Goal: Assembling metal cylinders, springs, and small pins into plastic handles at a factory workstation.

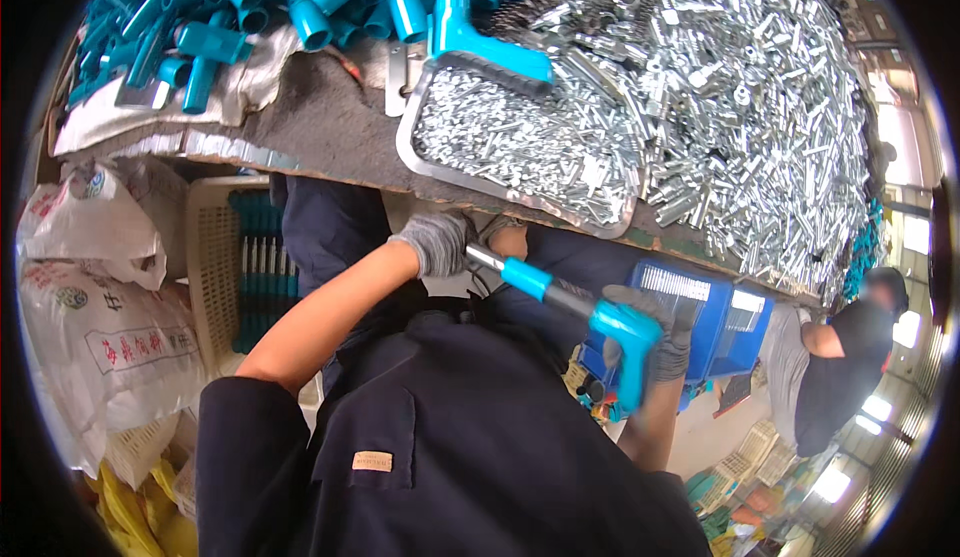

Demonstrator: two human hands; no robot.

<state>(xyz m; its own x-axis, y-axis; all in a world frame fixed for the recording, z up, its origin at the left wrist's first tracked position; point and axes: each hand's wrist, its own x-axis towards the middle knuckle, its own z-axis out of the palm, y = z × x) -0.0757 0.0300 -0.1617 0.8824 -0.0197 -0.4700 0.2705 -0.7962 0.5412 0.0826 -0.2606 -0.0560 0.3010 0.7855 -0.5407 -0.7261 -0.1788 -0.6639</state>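
Note:
A teal pistol-shaped tool (628,342), with a dark shaft, a teal sleeve and a silver tube end, lies slantwise before my body. My left hand (437,243), in a grey knitted glove, is closed at the silver end. My right hand (660,325), also gloved and blurred, is wrapped round the handle end; part of its fingers hides behind the tool. Beyond my hands, a metal tray (408,149) full of small silver pins sits at the bench edge. A similar teal pistol-shaped housing (480,49) rests across the tray's far side.
Teal tubular parts (210,47) are heaped at the back left of the bench (325,122), loose silver metal parts (750,127) at the right. A pale crate (208,277) and white sacks (110,347) stand left. Blue bins (735,327) and another person (850,367) are right.

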